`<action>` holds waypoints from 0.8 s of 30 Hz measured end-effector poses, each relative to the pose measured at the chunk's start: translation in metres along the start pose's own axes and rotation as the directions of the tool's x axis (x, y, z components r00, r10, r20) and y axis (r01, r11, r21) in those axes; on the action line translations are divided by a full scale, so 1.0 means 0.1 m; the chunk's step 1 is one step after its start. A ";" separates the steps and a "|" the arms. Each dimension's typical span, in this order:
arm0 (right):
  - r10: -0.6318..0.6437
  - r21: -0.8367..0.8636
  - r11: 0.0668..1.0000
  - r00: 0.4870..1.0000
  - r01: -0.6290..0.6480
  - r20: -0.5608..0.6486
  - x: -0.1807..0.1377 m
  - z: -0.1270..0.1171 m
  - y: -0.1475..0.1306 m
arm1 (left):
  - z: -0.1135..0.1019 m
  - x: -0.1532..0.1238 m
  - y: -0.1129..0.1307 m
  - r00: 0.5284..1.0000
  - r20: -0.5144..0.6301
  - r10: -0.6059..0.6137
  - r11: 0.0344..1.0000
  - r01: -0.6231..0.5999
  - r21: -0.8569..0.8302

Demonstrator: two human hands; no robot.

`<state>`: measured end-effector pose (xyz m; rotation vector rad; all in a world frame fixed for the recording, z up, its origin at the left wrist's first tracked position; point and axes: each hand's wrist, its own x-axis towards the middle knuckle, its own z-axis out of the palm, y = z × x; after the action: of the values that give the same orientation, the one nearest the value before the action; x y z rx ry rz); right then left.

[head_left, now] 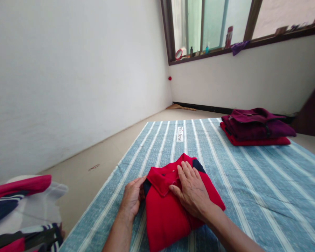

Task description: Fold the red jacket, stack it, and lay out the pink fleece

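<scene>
Shirt, red, one: lay folded, front up, on the striped cloth, beneath the right hand and beside the left hand, its collar pointing away from the person.

Right hand: was open, laid flat over the collar and front, probably to press the fabric smooth and keep the fold down.

Left hand: stood at the shoulder, thumb at the navy panel, apparently to steady that edge; its fingers were partly hidden, so whether they gripped could not be told.

Jacket, purple: rested beyond the hands, well to the right, atop a red garment, stacked presumably to keep both flat.

Clothes, mixed: sat left of the left hand, loosely heaped.

Writing: a patch on the cloth, ahead of the hands, read "With love", turned sideways. A pale tag inside the collar was too small to read.
</scene>
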<state>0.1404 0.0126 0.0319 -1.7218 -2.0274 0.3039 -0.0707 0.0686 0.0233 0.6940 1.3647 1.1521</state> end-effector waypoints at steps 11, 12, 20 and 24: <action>0.004 -0.002 1.000 1.000 -0.003 0.013 0.00 -0.03 -0.01 | 0.00 0.01 0.00 1.000 0.002 -0.005 1.000 0.005 0.001; 0.002 -0.002 1.000 1.000 -0.002 0.010 0.01 -0.02 -0.01 | 0.00 0.01 0.00 1.000 0.002 -0.006 1.000 0.006 0.001; 0.005 -0.001 1.000 1.000 -0.005 0.017 0.01 -0.01 0.00 | 0.02 -0.02 0.01 1.000 -0.002 -0.009 1.000 0.009 0.004; 0.010 -0.001 1.000 1.000 -0.010 0.023 0.02 -0.01 0.00 | 0.02 -0.02 0.02 1.000 -0.009 -0.005 1.000 0.005 0.004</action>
<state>0.1409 0.0142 0.0327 -1.7376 -2.0361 0.3277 -0.0691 0.0681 0.0257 0.6883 1.3757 1.1502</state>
